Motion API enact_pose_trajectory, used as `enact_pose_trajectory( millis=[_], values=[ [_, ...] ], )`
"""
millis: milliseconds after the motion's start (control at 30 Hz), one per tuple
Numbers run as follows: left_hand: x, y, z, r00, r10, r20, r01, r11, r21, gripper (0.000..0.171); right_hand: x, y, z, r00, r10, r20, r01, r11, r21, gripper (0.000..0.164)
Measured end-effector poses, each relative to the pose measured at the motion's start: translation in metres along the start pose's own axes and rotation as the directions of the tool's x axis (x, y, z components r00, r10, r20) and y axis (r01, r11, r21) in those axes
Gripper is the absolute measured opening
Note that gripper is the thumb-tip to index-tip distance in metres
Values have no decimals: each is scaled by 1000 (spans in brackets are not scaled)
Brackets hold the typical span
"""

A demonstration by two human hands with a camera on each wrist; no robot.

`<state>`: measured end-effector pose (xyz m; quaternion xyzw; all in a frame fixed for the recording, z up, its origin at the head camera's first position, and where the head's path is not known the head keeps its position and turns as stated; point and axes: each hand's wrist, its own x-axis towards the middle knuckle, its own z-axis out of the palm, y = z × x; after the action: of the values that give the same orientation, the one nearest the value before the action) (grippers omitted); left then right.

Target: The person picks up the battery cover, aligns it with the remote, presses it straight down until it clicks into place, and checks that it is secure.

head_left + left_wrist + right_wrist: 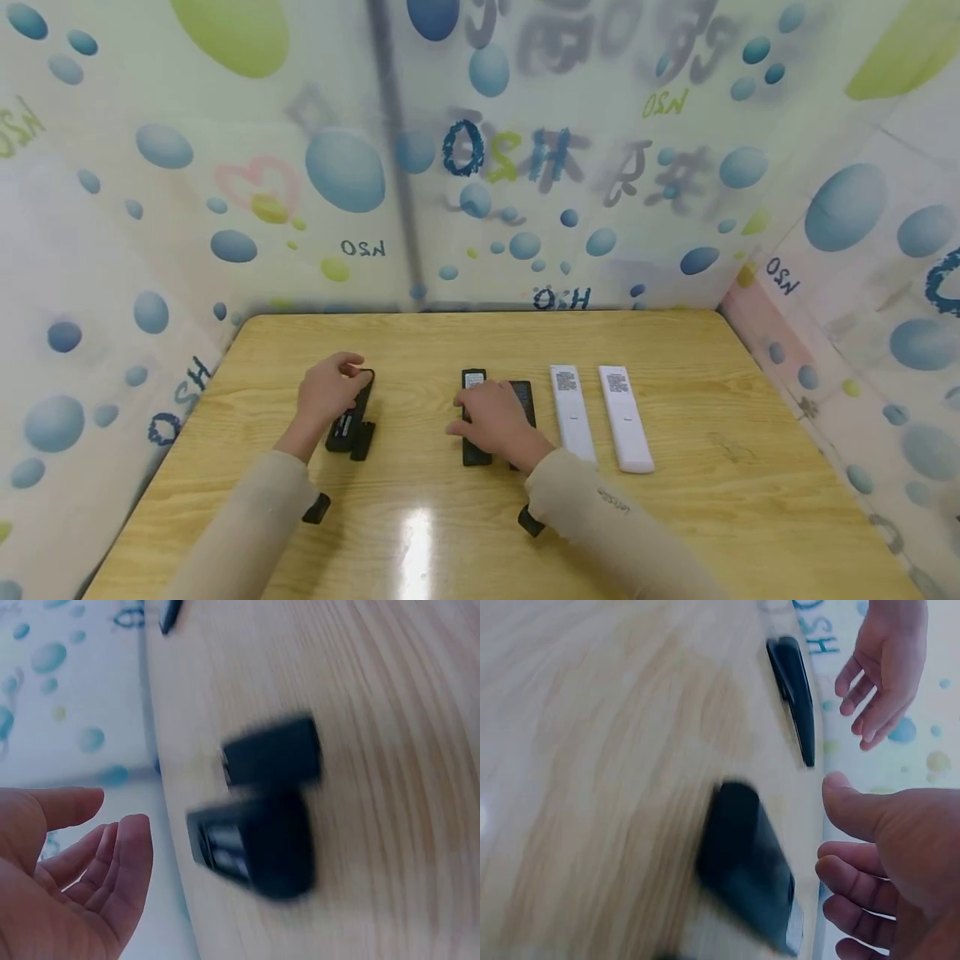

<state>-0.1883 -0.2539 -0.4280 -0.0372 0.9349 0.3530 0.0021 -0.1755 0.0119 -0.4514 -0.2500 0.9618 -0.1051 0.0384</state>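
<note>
At the left, my left hand hovers over a black remote control, its fingers loosely bent and holding nothing. Beside that remote lies a small black battery cover. In the left wrist view the remote's open battery compartment shows pale shapes inside, and the cover is next to it. My right hand is above two more black remotes, a left one and a right one, partly hiding both. The right wrist view has its relaxed fingers apart from the nearer remote.
Two white remotes, one beside the right forearm and another farther right, lie back side up on the wooden table. A patterned wall stands behind the table's far edge. Dark wrist-worn pieces jut below the sleeves.
</note>
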Motion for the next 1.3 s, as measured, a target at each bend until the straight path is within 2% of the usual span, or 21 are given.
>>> enact_pose_trajectory(
  millis=[200,400,567,933,1133,1300],
  values=[
    [1,-20,-14,999,-49,11,47,994,96,43,14,-29,11,999,-39,29,40,999,-22,45],
    [3,-32,-13,990,-115,78,109,991,74,46,25,-52,20,997,-64,34,66,997,-42,45],
    [5,-39,-10,982,-146,123,139,988,67,50,33,-69,27,997,-58,53,60,997,-51,47],
    [7,-41,-4,979,-160,126,152,986,68,55,43,-101,48,1000,-3,16,5,992,-129,60],
    [9,-40,-3,978,-165,129,159,986,55,55,43,-107,51,1000,14,-3,-15,976,-215,59],
    [10,-39,-2,972,-193,137,189,981,40,54,44,-109,53,1000,22,-15,-25,973,-231,59]
  ],
)
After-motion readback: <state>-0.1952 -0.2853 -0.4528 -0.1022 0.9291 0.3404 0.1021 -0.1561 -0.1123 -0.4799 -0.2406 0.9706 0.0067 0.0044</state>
